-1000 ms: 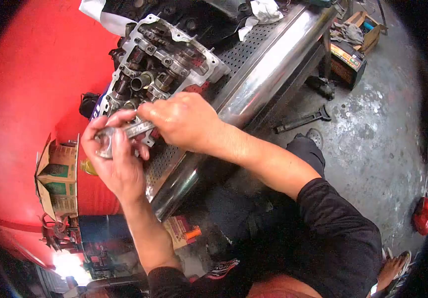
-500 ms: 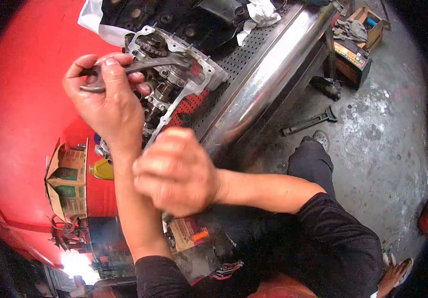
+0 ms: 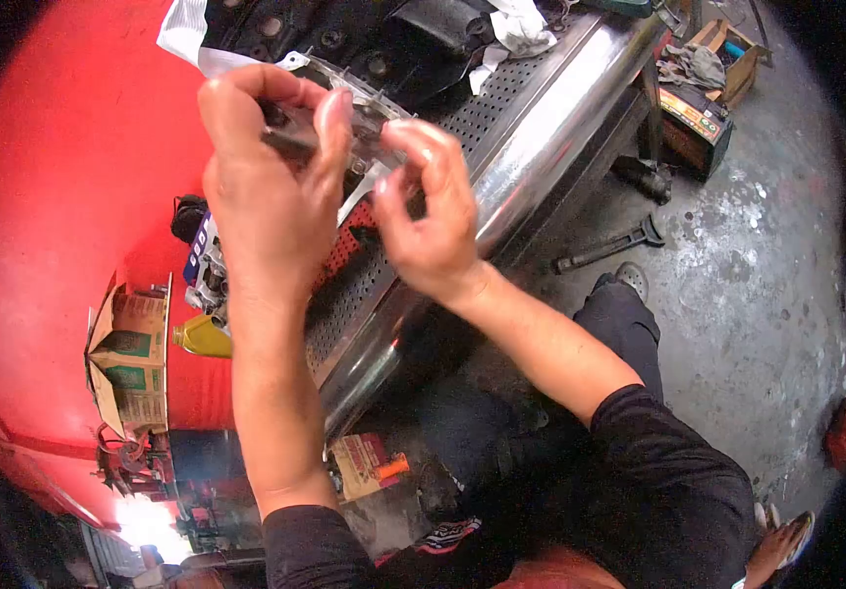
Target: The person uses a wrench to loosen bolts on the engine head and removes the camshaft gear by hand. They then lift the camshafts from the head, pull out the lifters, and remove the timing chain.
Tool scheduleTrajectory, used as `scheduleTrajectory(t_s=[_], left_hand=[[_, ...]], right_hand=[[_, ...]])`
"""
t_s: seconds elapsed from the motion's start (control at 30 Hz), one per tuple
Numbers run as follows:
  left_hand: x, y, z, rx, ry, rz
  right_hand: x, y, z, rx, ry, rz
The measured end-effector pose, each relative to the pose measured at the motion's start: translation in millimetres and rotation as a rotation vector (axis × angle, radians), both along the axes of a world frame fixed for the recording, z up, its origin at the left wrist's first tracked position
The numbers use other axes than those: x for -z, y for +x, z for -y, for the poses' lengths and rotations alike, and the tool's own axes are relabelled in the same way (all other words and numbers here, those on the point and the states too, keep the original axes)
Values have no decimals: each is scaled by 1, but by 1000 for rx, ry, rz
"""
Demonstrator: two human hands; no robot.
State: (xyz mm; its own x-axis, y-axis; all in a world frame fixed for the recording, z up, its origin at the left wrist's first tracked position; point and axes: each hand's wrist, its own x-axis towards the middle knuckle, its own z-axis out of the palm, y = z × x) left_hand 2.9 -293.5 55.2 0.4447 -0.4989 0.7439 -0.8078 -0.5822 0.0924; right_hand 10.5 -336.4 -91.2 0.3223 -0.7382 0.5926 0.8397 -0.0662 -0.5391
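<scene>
My left hand (image 3: 271,187) is closed around a dark, curved metal part (image 3: 295,133), mostly hidden by the fingers and blurred. At the part's other end, my right hand (image 3: 433,211) has its fingers curled in, with the fingertips against it; the exact grip is smeared by motion. Both hands are above an engine cylinder head (image 3: 292,61), whose pale metal rim shows behind them. Most of its inner workings are covered by my hands.
The cylinder head lies on a perforated metal bench (image 3: 501,108) with a shiny rounded edge (image 3: 541,128). A black cover (image 3: 374,39) and white paper (image 3: 521,29) sit behind. A yellow bottle (image 3: 205,336) stands left. On the floor are a black tool (image 3: 609,245) and a battery (image 3: 693,128).
My right hand has risen from over my left forearm to the metal part, its fist loosening into curled fingers. My left hand has shifted right with the part and turned.
</scene>
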Motion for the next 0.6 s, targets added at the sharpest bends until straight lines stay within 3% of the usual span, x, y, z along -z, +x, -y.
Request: scheduleTrajectory(t_s=[0.13,0.23,0.33,0.4,0.47,0.53,0.57,0.6], left_hand=[[-19,6,-7,17,-41,-141],[-14,-16,-5,94,-54,-151],[3,-43,-10,156,-74,-262],[10,-51,-21,80,-113,-211],[25,-64,-46,-24,-151,-113],[52,-88,-79,-156,-163,-220],[60,-104,-87,-319,-36,-368],[76,-112,-94,-315,-167,-561]], right_hand=[[9,19,47,109,-40,-70],[-7,9,66,180,-364,-48],[-9,-15,20,-184,-459,147],[-14,-52,-3,-957,-105,-56],[-18,-52,-18,-1291,270,-18],[-14,-39,-31,-1269,497,171],[-17,-38,-29,-1230,415,93],[-15,-37,-31,-1267,449,111]])
